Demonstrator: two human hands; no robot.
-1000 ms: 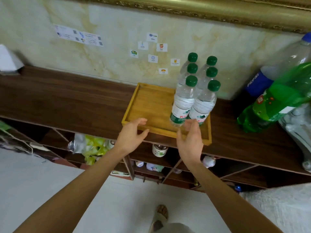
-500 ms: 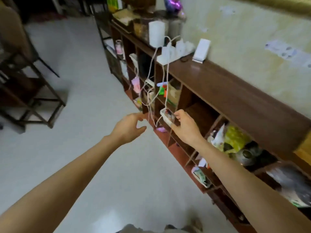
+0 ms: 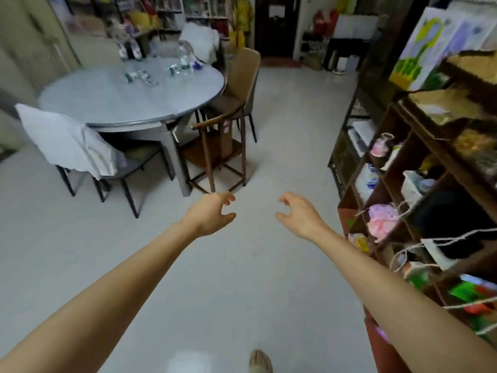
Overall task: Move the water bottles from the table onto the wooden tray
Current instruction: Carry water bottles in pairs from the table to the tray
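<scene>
bottles (image 3: 139,76) on table (image 3: 107,103) far left, shelves (image 3: 430,170) right

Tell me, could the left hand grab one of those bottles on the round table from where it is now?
Probably not yet. The left hand hangs empty over the floor, well short of the round table, and the bottles lie on its far side. Open floor lies between, so stepping closer should do.

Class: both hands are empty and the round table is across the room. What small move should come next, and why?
Probably step toward the round table: the left hand and right hand hold nothing, and blurred bottles still lie on it, out of reach.
</scene>
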